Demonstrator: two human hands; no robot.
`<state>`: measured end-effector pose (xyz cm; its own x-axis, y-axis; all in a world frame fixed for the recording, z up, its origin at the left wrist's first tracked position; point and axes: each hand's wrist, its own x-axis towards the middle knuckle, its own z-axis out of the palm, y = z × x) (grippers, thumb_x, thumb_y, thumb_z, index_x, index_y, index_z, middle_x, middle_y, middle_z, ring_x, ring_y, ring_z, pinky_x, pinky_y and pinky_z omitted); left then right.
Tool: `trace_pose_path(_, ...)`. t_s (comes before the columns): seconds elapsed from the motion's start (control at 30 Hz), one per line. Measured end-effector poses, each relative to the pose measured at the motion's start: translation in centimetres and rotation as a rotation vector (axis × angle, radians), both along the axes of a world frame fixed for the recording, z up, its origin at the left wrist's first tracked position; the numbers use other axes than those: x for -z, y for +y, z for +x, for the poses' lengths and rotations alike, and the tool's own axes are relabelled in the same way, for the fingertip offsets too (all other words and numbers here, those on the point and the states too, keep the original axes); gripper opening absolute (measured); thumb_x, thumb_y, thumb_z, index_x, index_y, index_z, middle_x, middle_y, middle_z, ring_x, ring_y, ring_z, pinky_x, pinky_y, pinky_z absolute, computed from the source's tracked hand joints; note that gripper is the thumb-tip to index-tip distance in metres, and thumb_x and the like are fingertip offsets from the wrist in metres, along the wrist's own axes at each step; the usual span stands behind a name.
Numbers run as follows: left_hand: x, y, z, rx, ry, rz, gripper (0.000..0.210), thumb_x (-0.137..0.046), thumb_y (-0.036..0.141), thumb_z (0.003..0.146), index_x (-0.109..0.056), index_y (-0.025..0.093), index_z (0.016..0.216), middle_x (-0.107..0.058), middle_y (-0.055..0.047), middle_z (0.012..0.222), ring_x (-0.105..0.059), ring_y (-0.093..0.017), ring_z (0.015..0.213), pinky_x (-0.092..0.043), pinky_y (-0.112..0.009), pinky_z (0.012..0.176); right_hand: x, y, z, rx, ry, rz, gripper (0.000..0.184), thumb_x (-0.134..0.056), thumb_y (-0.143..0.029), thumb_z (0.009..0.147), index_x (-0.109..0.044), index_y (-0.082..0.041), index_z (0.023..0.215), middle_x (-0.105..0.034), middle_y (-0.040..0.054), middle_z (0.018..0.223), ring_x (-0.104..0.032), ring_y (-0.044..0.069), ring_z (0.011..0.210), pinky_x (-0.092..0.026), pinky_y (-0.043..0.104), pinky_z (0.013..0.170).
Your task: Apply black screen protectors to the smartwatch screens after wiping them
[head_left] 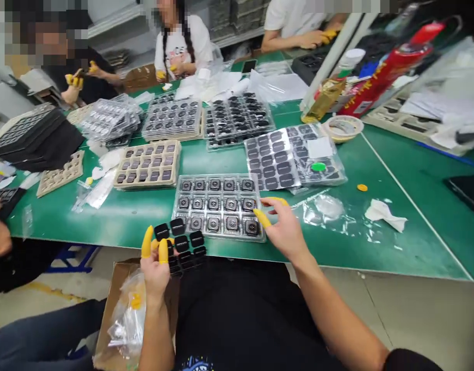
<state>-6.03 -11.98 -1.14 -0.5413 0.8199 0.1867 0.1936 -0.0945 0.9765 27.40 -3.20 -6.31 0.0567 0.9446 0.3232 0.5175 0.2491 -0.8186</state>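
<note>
Just beyond the table's front edge, my left hand point(156, 260), with yellow finger cots, is closed on a sheet of black rounded-square stickers point(181, 243). The sheet tilts in front of the lower left corner of a clear plastic tray point(177, 208) and hides part of it. Square dark parts with round centres point(214, 204) sit in the tray's pockets. At the tray's right edge, my right hand point(282, 226) has its yellow-tipped fingers apart, with nothing visible between them. One fingertip is by a part in the right column; whether it touches is hard to tell.
Behind the tray lie a beige tray of dark pieces point(147, 186), stacked clear trays point(173, 121) and more sticker sheets point(273, 159). A tape roll point(343, 128) and red bottle point(391, 72) stand right. Below is a cardboard box point(105, 330). Co-workers sit across and at left.
</note>
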Motion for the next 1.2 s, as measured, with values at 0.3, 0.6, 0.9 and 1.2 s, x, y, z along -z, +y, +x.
trace_pose_path(0.3,1.2,2.4,-4.5,0.114,0.339,-0.037,0.025,-0.086,0.051,0.097,-0.093,0.027,0.093,-0.091,-0.004,0.104,-0.086,-0.021,0.099,-0.070,-0.032,0.097,-0.5,-1.1,1.6,-0.206,-0.462,-0.223,0.010,-0.077,-0.036,0.101,-0.075,-0.027,0.104,-0.070,0.0125,0.105,-0.068,0.034,0.098,-0.056,0.044,0.075)
trace_pose_path(0.6,-0.8,4.0,0.6,0.426,0.408,-0.033,0.031,-0.063,0.026,0.112,-0.093,0.028,0.109,-0.088,-0.008,0.106,-0.085,-0.017,0.090,-0.071,-0.027,0.081,-0.2,-0.6,2.0,-0.284,-0.439,-0.203,0.015,-0.063,-0.039,0.104,-0.056,-0.030,0.095,-0.066,0.0078,0.096,-0.065,0.029,0.077,-0.047,0.039,0.061)
trace_pose_path(0.9,-2.3,3.4,5.6,0.476,0.749,0.085,0.044,-0.056,0.007,0.104,-0.078,0.022,0.139,-0.085,-0.016,0.123,-0.087,-0.026,0.115,-0.076,-0.038,0.098,-2.3,-1.8,-1.8,-0.242,0.307,-0.484,0.056,-0.082,-0.071,0.092,-0.070,-0.031,0.128,-0.082,0.0089,0.112,-0.082,0.027,0.091,-0.070,0.035,0.075)
trace_pose_path(1.2,-2.0,2.2,7.3,0.605,1.031,0.101,0.039,-0.064,0.038,0.110,-0.071,0.012,0.137,-0.086,-0.021,0.116,-0.088,-0.034,0.106,-0.079,-0.043,0.083,-4.2,-2.1,-6.8,-0.319,0.640,-0.633,0.065,-0.098,-0.077,0.074,-0.071,-0.028,0.107,-0.081,0.0067,0.099,-0.079,0.025,0.081,-0.067,0.032,0.063)
